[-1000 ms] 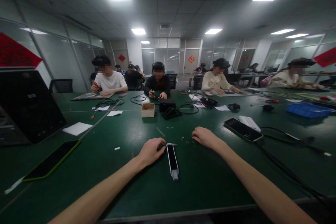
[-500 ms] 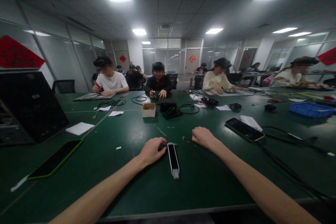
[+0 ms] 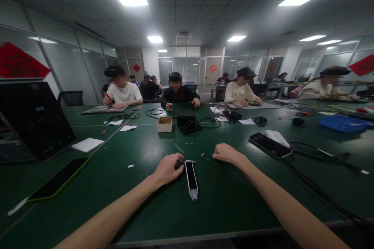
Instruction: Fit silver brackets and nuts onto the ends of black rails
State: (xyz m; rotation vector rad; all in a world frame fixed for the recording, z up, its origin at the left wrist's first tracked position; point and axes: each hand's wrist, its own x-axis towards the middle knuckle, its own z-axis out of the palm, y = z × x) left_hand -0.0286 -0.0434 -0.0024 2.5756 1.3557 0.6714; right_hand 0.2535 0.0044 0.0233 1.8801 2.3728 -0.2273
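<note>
The left hand (image 3: 168,170) curls beside a slim black-and-white bar (image 3: 191,179) at nine o'clock, any grip unclear; the right hand (image 3: 226,153) rests, fingers together, at one o'clock.

1 head-worn view, angled forward-down

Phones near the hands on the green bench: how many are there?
2: a green-edged phone left of the left hand, and a black phone right of the right hand. Farther off, others may be too small to tell.

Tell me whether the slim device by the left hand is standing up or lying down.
Lying down: the slim black-and-white device rests lengthwise on the green table, its pale end toward the person, beside the left hand.
</note>
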